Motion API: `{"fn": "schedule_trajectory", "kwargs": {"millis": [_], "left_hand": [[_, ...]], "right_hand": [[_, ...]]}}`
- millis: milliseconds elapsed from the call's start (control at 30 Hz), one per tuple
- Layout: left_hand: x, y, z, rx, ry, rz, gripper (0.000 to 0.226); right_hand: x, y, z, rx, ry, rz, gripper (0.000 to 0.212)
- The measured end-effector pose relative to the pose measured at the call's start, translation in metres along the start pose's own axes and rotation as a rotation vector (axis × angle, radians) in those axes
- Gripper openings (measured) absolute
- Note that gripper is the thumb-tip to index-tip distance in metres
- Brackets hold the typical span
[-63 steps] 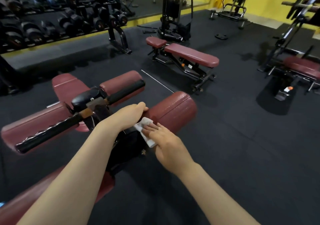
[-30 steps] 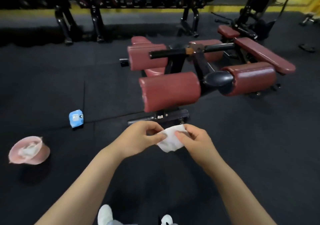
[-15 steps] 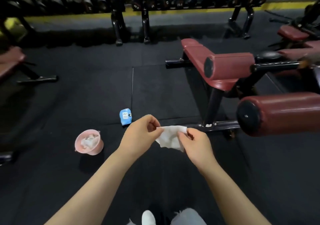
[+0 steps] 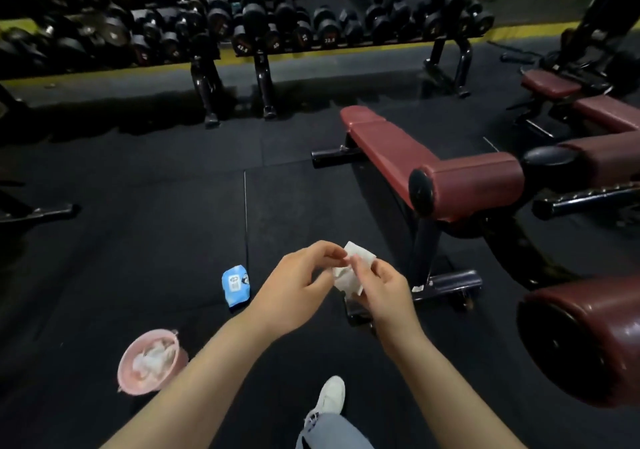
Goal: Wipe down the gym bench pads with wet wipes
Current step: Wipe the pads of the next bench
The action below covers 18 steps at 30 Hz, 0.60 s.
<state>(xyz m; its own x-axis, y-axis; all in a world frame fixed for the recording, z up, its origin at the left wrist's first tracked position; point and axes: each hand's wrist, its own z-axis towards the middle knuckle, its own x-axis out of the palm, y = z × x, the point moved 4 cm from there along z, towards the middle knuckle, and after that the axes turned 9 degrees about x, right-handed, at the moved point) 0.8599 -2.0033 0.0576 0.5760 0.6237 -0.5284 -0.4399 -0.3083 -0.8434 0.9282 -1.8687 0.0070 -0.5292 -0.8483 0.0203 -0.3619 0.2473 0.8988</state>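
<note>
The wipe [image 4: 350,269] is held in mid-air between both hands, low and just left of the bench [image 4: 408,152] foot, clear of every pad. The left hand [image 4: 298,284] pinches its upper edge with thumb and forefinger; the right hand [image 4: 379,287] grips its lower part with curled fingers. Two seconds ago the wipe was pressed on the near roller [image 4: 588,341]; since then it has come off the pad and, half a second ago spread between the hands, is now bunched smaller. Judgement: wiping of that roller has paused, and the wipe is either being refolded to a fresh face or readied for discard. The bin [image 4: 150,362], already holding used wipes, stands on the floor well left of the bench and below the wipe. The pack [image 4: 235,286] lies on the floor between bin and bench, just left of the left hand. Open floor [image 4: 138,223] lies left of the bench; the rollers crowd the right, and a shoe [image 4: 330,395] stands below the hands.
</note>
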Motion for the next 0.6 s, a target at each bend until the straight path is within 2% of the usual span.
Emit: {"fn": "schedule_trajectory", "kwargs": {"millis": [67,133,367,533,600], "left_hand": [[-0.009,0.005,0.035,0.000,-0.013,-0.014,0.031],[-0.017,0.010,0.071,-0.004,-0.019,-0.020,0.031],[-0.015,0.014,0.187,0.062,0.052,0.022,0.034],[0.004,0.006,0.256,0.161,0.130,0.002,0.032],[0.014,0.002,0.282,0.199,0.181,-0.009,0.032]], "right_hand": [[-0.007,0.010,0.029,-0.005,-0.055,0.044,0.013],[-0.018,0.020,0.057,-0.022,-0.131,0.054,0.009],[-0.054,0.035,0.112,-0.046,-0.361,0.175,0.023],[-0.076,0.041,0.126,-0.073,-0.403,0.245,0.013],[-0.086,0.048,0.128,-0.114,-0.449,0.232,0.024]]}}
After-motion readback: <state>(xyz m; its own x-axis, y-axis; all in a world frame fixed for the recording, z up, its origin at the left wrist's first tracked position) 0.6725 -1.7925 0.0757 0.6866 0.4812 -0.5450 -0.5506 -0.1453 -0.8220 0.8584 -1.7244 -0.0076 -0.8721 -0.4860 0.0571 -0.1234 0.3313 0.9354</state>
